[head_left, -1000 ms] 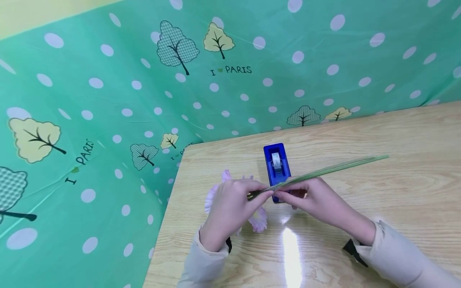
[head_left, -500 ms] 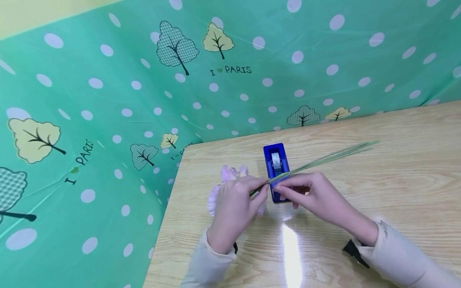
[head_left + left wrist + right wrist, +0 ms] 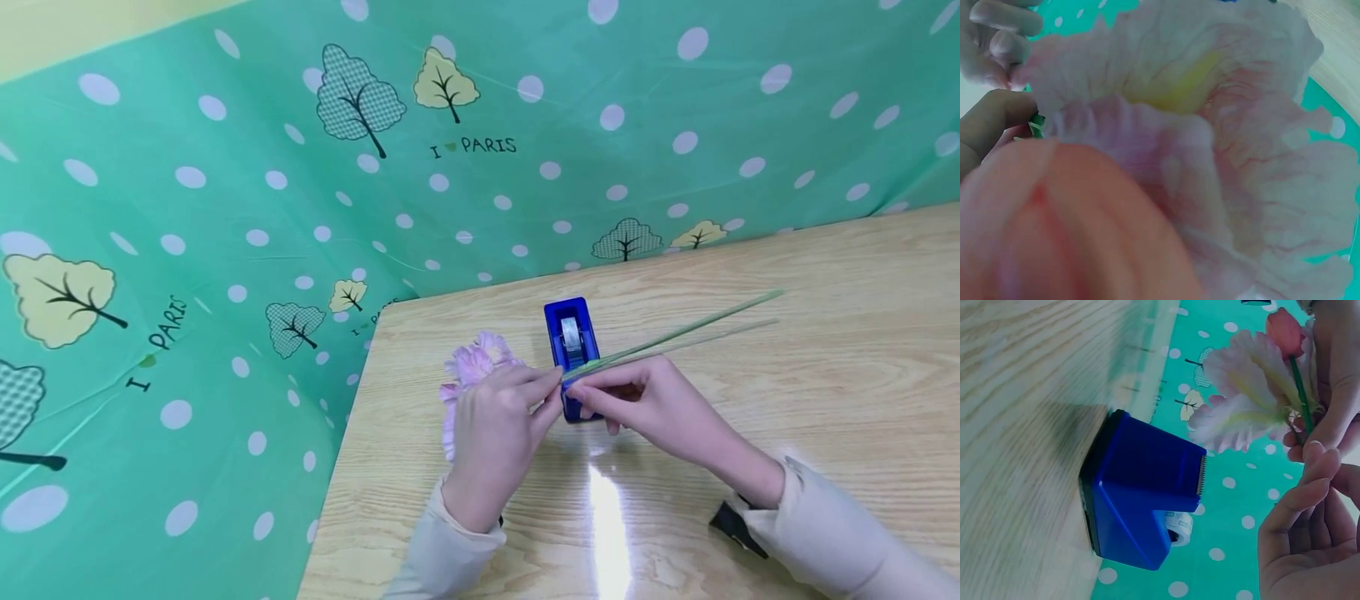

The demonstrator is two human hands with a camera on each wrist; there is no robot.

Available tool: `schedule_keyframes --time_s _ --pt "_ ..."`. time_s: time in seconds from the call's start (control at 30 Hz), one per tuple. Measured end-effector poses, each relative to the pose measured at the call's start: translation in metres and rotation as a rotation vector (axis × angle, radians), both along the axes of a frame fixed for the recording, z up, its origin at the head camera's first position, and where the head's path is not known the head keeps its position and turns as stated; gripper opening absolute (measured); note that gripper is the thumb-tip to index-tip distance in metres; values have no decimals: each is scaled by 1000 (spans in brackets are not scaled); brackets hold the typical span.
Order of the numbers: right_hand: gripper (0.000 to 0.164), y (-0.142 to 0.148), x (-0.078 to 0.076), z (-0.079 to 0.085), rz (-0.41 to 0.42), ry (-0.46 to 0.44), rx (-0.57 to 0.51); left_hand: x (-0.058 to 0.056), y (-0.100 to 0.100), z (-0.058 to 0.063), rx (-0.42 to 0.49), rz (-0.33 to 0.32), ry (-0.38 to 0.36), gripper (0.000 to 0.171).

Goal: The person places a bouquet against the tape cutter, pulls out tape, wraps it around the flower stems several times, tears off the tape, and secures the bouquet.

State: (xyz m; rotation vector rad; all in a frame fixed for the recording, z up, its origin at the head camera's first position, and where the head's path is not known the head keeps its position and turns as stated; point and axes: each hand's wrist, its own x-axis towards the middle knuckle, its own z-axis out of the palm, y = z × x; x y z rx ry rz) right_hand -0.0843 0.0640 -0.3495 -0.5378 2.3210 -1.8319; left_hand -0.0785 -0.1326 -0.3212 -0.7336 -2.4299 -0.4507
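My left hand (image 3: 502, 425) pinches a bunch of artificial flowers by the stems. Pale pink ruffled blossoms (image 3: 472, 367) stick out on its left, and the thin green stems (image 3: 675, 335) point up to the right. The left wrist view is filled by a ruffled blossom (image 3: 1179, 81) and a blurred salmon-pink bud (image 3: 1072, 219); in the right wrist view the pink bud (image 3: 1285, 334) stands on a green stem. My right hand (image 3: 652, 400) meets the stems beside the left fingertips, thumb and forefinger pinched together on what looks like a small piece of clear tape, mostly hidden.
A blue tape dispenser (image 3: 557, 317) with a roll of tape (image 3: 572, 337) stands on the wooden table (image 3: 825, 400) just behind the hands. Its toothed cutter (image 3: 1201, 475) shows in the right wrist view. A green dotted cloth (image 3: 480, 208) hangs behind and at the left.
The left hand has turned and shifted slightly right, bringing the blossoms up behind it. The stem ends have swung upward and spread apart. The right hand stays nearly in place.
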Motion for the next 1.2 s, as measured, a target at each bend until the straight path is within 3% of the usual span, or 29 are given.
schedule_keyframes --time_s 0.13,0.37,0.47,0.77,1.2 --pt "22 0 0 -1 -10 -27 1 -1 0 0 11 -6 -16 14" --pt "24 0 1 -2 -7 -43 19 0 -4 1 60 -26 -164 17" --pt "26 -1 1 -3 4 -57 26 0 -4 1 52 -19 -175 18" --pt "26 0 -1 -2 28 -75 -1 1 0 -3 19 15 -40 18" --pt "33 -1 -2 -1 1 -218 -66 1 6 -9 -46 39 128 15"
